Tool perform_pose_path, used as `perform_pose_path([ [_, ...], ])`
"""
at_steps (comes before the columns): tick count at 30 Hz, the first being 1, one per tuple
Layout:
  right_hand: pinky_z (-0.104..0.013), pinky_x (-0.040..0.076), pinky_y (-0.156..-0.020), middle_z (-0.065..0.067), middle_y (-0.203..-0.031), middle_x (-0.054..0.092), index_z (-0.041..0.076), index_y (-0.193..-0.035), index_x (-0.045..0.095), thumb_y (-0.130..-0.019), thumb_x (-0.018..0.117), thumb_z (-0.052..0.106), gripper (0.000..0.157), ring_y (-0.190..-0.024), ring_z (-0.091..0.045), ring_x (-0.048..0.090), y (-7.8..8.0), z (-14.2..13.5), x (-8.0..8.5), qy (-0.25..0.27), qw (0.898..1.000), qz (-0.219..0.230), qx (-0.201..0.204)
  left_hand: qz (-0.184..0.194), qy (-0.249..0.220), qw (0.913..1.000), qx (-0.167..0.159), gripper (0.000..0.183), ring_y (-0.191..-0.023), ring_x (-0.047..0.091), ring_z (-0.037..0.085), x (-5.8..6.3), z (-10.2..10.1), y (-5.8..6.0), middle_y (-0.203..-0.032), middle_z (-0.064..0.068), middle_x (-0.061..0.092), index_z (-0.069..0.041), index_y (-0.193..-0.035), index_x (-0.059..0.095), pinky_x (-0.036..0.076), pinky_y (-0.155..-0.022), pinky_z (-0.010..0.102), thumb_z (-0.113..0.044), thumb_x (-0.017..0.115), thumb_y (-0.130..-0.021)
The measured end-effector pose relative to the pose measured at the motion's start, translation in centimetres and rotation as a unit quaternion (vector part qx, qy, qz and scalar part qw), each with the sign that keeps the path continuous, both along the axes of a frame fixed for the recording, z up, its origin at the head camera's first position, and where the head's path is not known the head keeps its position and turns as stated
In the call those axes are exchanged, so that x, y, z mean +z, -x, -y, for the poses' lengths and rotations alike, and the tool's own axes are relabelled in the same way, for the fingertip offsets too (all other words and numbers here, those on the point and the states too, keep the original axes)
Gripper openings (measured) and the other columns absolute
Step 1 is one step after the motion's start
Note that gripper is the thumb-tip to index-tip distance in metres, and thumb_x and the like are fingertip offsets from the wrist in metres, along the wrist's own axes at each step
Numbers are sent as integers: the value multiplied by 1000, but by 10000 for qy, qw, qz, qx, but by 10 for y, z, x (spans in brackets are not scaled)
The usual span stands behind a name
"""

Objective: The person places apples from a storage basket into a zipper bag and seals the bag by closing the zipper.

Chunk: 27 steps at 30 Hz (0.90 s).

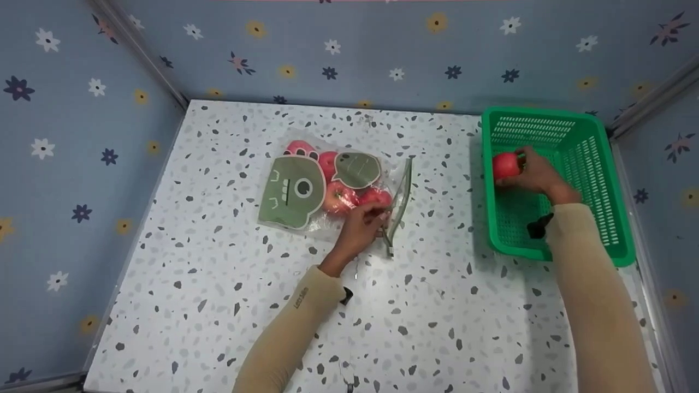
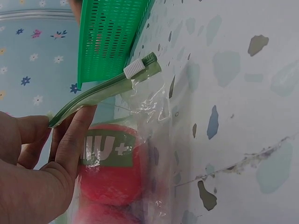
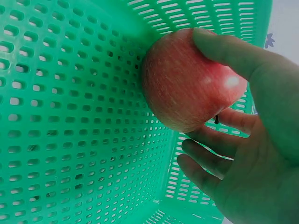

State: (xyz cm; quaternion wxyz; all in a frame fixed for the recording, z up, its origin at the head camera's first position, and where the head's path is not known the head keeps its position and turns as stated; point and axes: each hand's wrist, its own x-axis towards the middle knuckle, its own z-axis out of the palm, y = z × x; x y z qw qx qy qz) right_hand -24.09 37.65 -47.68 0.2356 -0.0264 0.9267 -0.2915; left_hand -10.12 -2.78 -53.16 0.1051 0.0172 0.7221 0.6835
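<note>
A clear zip bag [image 1: 295, 191] with a green cartoon monster print lies on the table, several red apples [image 1: 339, 197] inside it. My left hand [image 1: 357, 232] pinches the bag's green zip edge [image 2: 88, 98] between thumb and fingers, holding it up off the table. A white slider [image 2: 134, 68] sits near one end of that strip. Inside the green basket [image 1: 491, 218], my right hand [image 1: 538, 173] grips a single red apple [image 3: 187, 81], thumb on one side and fingers on the other. This apple is close to the basket's left wall, its short stem [image 3: 216, 119] showing.
The perforated basket stands at the right of the speckled white table [image 1: 207, 305], close to the right wall. Blue flowered panels [image 1: 371, 54] enclose the table at the back and both sides. The bag lies left of the basket, with table surface between them.
</note>
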Motion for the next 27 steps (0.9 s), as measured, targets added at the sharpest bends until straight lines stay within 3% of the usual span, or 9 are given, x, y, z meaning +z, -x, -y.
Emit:
perform_pose_path([
  [6,-71,43,-105,-40,-148,42,-10,-154,27,-95,81,27,89,-130,-54,43,-4,-2,2,-210,9992,-308,117,73,36,10000,-13,25,-93,68,17,0,1,0,-111,19,69,3,-129,68,64,-77,31,-1,61,-106],
  [13,-71,45,-101,-39,-144,47,-11,-151,34,-94,82,28,85,-126,-53,47,-14,-7,14,-186,9960,-869,57,71,-28,10000,-64,26,-92,68,17,0,1,1,-112,23,68,4,-131,68,63,-76,30,-1,60,-106],
  [22,-70,48,-95,-34,-140,53,-9,-146,45,-88,87,20,78,-121,-50,50,-34,2,29,-307,9835,-1781,29,-120,107,9998,-107,26,-105,70,32,1,2,0,-117,20,70,4,-131,68,62,-78,29,0,60,-106],
  [27,-71,44,-96,-31,-141,52,-7,-146,48,-86,89,18,77,-125,-50,44,-46,11,39,-548,9736,-2206,196,-112,135,9998,-68,25,-97,70,25,1,2,0,-113,21,70,3,-129,69,62,-77,28,0,61,-106],
])
